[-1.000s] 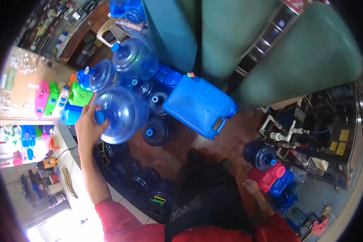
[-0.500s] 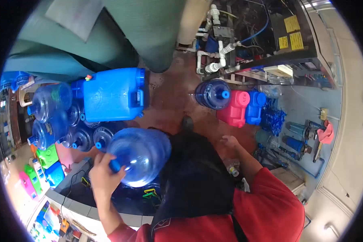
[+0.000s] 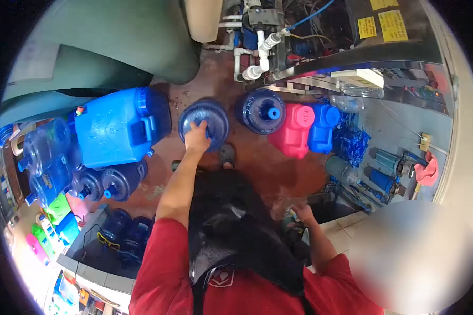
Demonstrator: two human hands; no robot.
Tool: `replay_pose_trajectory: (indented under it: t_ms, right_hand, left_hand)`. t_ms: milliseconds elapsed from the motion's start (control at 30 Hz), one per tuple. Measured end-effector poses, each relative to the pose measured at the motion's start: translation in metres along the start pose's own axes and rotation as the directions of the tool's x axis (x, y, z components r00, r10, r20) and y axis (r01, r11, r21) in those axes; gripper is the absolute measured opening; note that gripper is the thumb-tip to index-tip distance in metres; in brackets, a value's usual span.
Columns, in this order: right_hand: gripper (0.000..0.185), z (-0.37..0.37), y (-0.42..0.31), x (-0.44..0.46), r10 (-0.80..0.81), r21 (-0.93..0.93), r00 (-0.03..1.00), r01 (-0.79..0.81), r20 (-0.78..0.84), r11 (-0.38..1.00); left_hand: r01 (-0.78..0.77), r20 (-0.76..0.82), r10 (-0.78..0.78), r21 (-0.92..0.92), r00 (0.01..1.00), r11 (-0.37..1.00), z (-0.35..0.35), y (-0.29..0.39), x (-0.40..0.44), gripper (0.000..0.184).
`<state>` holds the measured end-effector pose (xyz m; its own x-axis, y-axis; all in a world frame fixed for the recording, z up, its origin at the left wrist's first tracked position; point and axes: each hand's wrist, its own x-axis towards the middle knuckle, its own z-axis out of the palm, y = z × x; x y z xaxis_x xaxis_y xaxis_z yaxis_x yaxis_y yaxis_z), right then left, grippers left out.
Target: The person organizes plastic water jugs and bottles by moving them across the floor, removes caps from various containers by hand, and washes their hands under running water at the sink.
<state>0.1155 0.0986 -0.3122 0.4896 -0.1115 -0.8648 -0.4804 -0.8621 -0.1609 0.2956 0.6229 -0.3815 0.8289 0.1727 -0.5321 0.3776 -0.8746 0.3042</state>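
My left hand (image 3: 197,138) is closed on the neck of a round, see-through blue water jug (image 3: 188,116), which stands upright on the wet red floor in front of my feet. The hand covers most of the neck. Low on the right, my right hand (image 3: 303,213) has its fingers bent at a small pale, yellowish thing that is too small to make out. Just right of the held jug stands another round water jug (image 3: 252,116) with a blue cap.
A pink jerrycan (image 3: 290,131) and a blue jerrycan (image 3: 321,126) stand to the right, below white pipes (image 3: 263,58). A big blue container (image 3: 113,126) and several round jugs (image 3: 122,181) crowd the left. A tiled ledge (image 3: 102,273) runs along the lower left.
My left hand has carried the jug from the left side to the floor in front of me, turning it from tilted to upright. My right hand has moved down and in. The view has shifted.
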Motion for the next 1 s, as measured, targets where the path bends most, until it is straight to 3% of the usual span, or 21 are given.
replay_pose_trajectory:
  t_ms: [33, 100, 133, 200, 233, 300, 333, 467, 500, 567, 633, 700, 767, 833, 933, 1000]
  right_hand:
    - [0.037, 0.016, 0.030, 0.001, 0.006, -0.005, 1.000, -0.006, 0.003, 1.000]
    - [0.033, 0.059, 0.098, 0.015, 0.111, 0.354, 0.993, -0.116, 0.033, 0.928]
    - [0.033, 0.057, 0.091, 0.004, 0.110, 0.351, 0.993, -0.117, 0.040, 0.929]
    - [0.043, 0.053, 0.064, -0.028, -0.048, 0.448, 0.999, 0.041, 0.005, 0.893]
    - [0.043, 0.056, 0.068, -0.027, -0.056, 0.445, 0.998, 0.044, 0.014, 0.895]
    - [0.044, 0.074, 0.097, -0.020, 0.064, 0.229, 0.997, -0.070, 0.033, 0.971]
    - [0.047, 0.075, 0.088, -0.023, 0.151, 0.364, 0.987, -0.159, 0.050, 0.918]
    - [0.030, 0.059, 0.048, -0.022, -0.002, 0.517, 0.999, -0.019, 0.039, 0.856]
    - [0.030, 0.062, 0.060, -0.007, 0.003, 0.408, 1.000, -0.015, 0.030, 0.913]
    - [0.030, 0.055, 0.054, 0.014, -0.041, 0.270, 0.998, 0.027, 0.046, 0.962]
    - [0.030, 0.040, 0.027, 0.030, -0.200, 0.449, 0.980, 0.171, 0.017, 0.877]
    - [0.033, 0.027, 0.004, 0.056, -0.229, 0.416, 0.973, 0.198, 0.026, 0.888]
    - [0.038, 0.013, -0.023, 0.078, -0.196, 0.378, 0.980, 0.190, -0.023, 0.906]
    - [0.036, 0.000, -0.052, 0.096, -0.254, 0.378, 0.966, 0.252, -0.047, 0.891]
    - [0.037, -0.010, -0.096, 0.122, -0.348, 0.475, 0.936, 0.331, -0.056, 0.815]
    - [0.036, -0.011, -0.139, 0.125, -0.350, 0.206, 0.930, 0.365, -0.109, 0.908]
  left_hand:
    - [0.008, -0.007, -0.008, 0.011, 1.000, 1.000, 0.005, 0.007, 0.013, 0.064]
    - [0.020, -0.013, -0.020, 0.011, 1.000, 1.000, 0.012, 0.017, 0.037, 0.066]
    - [0.030, -0.025, -0.030, 0.016, 0.999, 0.999, 0.014, 0.020, 0.049, 0.067]
    - [0.047, -0.019, -0.047, 0.000, 0.999, 0.999, 0.021, 0.024, 0.070, 0.068]
    - [0.057, -0.015, -0.057, -0.019, 0.998, 0.998, 0.025, 0.025, 0.081, 0.070]
    - [0.099, 0.003, -0.099, -0.033, 0.995, 0.995, 0.029, 0.033, 0.098, 0.069]
    - [0.086, 0.028, -0.085, -0.063, 0.996, 0.994, 0.026, 0.034, 0.102, 0.072]
    - [0.010, 0.022, -0.009, -0.039, 1.000, 0.999, 0.020, 0.054, 0.082, 0.079]
    - [0.019, 0.006, -0.019, 0.011, 1.000, 1.000, 0.020, 0.056, 0.071, 0.080]
    - [0.005, 0.009, -0.005, -0.100, 1.000, 0.995, -0.010, 0.064, 0.030, 0.073]
    - [-0.034, -0.020, 0.031, -0.155, 0.999, 0.987, 0.016, 0.037, 0.011, 0.054]
    - [-0.028, 0.243, 0.082, -0.217, 0.966, 0.976, 0.000, 0.024, -0.020, 0.032]
    - [-0.182, 0.046, 0.198, -0.233, 0.979, 0.955, 0.015, -0.008, -0.060, 0.025]
    - [-0.204, -0.022, 0.212, -0.388, 0.977, 0.899, 0.035, -0.054, -0.095, 0.027]
    - [-0.133, -0.092, 0.106, -0.364, 0.990, 0.922, 0.056, -0.139, -0.148, 0.032]
    - [-0.004, -0.129, -0.052, -0.398, 0.990, 0.917, 0.058, -0.202, -0.187, 0.032]
